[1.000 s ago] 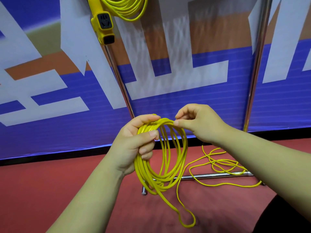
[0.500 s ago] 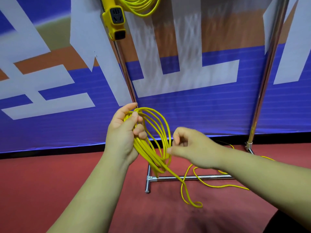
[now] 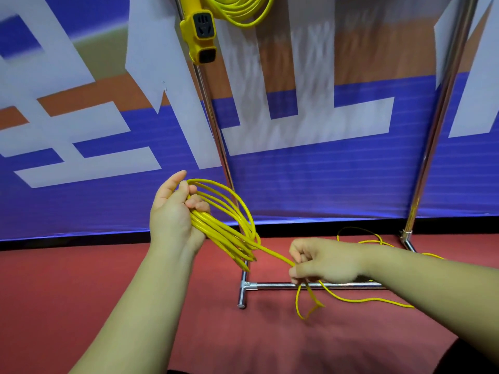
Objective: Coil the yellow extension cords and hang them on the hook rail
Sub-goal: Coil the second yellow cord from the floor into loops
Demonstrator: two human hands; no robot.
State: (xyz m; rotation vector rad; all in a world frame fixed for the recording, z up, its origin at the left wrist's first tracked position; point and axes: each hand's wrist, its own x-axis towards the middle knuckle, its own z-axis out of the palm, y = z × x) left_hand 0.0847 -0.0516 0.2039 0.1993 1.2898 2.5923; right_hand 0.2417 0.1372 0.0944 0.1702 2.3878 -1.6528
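Yellow coiled loops [image 3: 221, 211] are gripped by the left hand [image 3: 172, 214]; the trailing strand [image 3: 272, 253] is pinched by the right hand [image 3: 324, 261] (over red floor [image 3: 189, 333], near the rack's base bar [image 3: 272, 285]).

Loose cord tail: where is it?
Head view, lower right: the tail leaves the coil, passes through the right hand, and trails over the base bar onto the floor.

Bright yellow all along the cord [image 3: 221, 233], loops and loose run alike. Same yellow on the hung coil [image 3: 237, 14] and on the socket [image 3: 199, 35], there with black faces. Shiny silver on the rack [image 3: 270, 285]. On the banner [image 3: 324, 184], deep blue below, orange-brown and a dull green patch above, large white angular shapes across both, faint horizontal lines in the blue. Black on the strip [image 3: 81, 242] beneath. Plain dull red on the floor [image 3: 216, 333].
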